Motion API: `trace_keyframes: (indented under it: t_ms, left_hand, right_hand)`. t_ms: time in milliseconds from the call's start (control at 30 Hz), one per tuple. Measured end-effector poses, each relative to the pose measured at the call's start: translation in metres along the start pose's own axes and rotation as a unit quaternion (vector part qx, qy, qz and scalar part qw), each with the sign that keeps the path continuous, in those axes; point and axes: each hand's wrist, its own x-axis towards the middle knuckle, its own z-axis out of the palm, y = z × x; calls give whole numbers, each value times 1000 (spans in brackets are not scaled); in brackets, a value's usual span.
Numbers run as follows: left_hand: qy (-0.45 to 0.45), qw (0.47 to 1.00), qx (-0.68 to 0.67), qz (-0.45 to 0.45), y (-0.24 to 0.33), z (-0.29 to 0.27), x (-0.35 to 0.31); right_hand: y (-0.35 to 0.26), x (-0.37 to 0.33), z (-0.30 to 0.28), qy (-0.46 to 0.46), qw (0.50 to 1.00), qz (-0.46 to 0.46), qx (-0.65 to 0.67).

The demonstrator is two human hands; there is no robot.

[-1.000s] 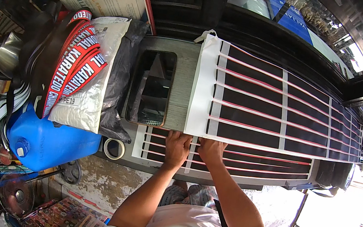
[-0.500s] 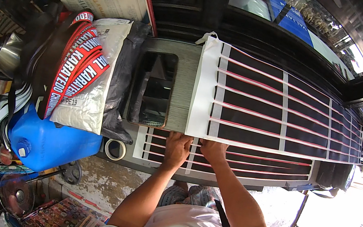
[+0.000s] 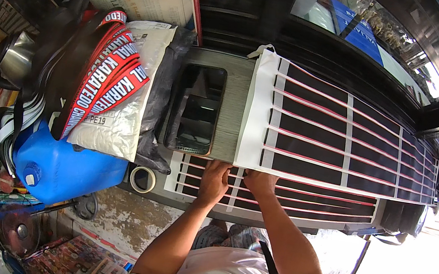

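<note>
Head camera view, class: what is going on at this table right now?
A person presses both bare hands flat on a white sheet with black strips and red lines at the near edge of the table. The left hand and right hand lie side by side. A larger sheet of the same kind lies just beyond them. A roll of tape sits to the left, beside a blue jug.

Small shop: glass display counter (image 3: pixel 363 28), stacked printed ribbons (image 3: pixel 107 85) (cluttered), magazines (image 3: pixel 67 265).
</note>
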Motion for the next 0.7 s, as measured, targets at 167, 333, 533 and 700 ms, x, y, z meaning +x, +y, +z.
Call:
trace_keyframes:
  t_ms: [167,333,533,700]
  left_hand:
    - [7,1000,4,3,-1,2,0]
    - [1,1000,4,6,3,1,0]
    - [5,1000,12,9,6,2,0]
    - [-10,1000,11,-23,9,4,-1]
  right_hand:
    - [-2,3,-4,-63,997,32,-25]
    - [-3,-4,-8,-43,999,11,-14]
    - [-1,-21,-3,27,997,-59,40]
    - [-4,-40,5,81,974,-48,206]
